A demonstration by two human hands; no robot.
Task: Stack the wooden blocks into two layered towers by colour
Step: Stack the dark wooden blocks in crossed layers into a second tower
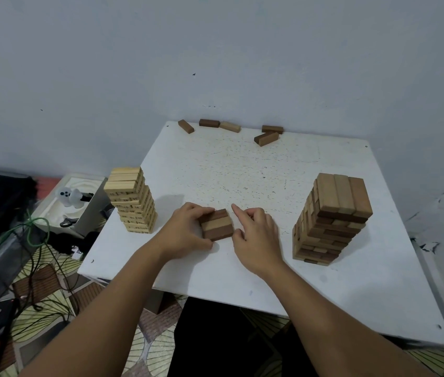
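Head view, looking down on a white table [242,170] set against a pale wall. Near the table's front middle lies a row of three blocks [216,225] side by side (dark, light, dark), flat on the surface. Left hand [188,235] curls round the left end of this row, fingers on its far side and thumb at its near corner, holding it. Right hand [256,235] sits just right of the row; its index finger is extended toward the far side, the other fingers are loosely curled, and the thumb tip lies at the row's right end, though whether it presses the wood cannot be told. Left of the row, at the table's left edge, stands a pale tower [132,200], its top layers shifted slightly off the rest. Right of the row, well apart, stands a brown tower [329,221] of mixed dark and light pieces, capped by three blocks. Beyond the row, along the far edge, lie five loose blocks [229,129], scattered.
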